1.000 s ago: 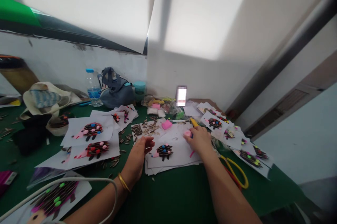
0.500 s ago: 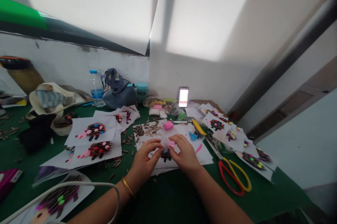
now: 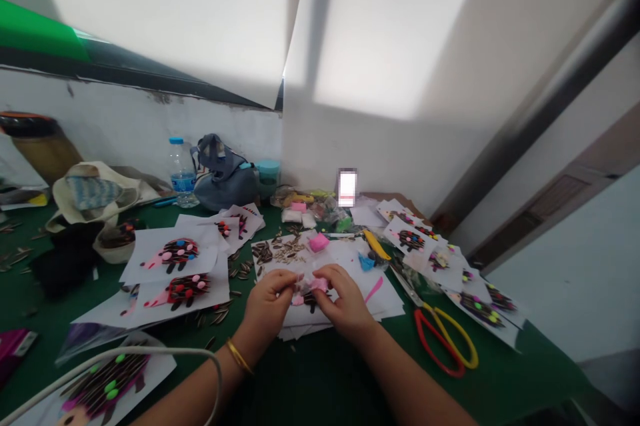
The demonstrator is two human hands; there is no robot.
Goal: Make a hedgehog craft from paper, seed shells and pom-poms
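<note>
My right hand pinches a lump of pink modelling clay in a clear plastic wrapper. My left hand is closed at the wrapper's left side, thumb and forefinger pressed together on the thin film. Beneath both hands lies a white sheet bearing a partly hidden dark hedgehog figure with a pink part. Just beyond the fingers sits another pink clay piece. Sunflower seeds are heaped on the sheet's left, and a pink strip rests at its right.
Red-and-yellow-handled scissors lie to the right, beside a yellow cutter and blue clay. Finished hedgehog sheets are stacked left and right. A white cable loops over my left forearm. A water bottle and bag stand behind.
My hands have moved slightly apart, the left one going left. The pink clay in its wrapper has come lower and shows more clearly between them. More of the hedgehog's pink part is visible.
</note>
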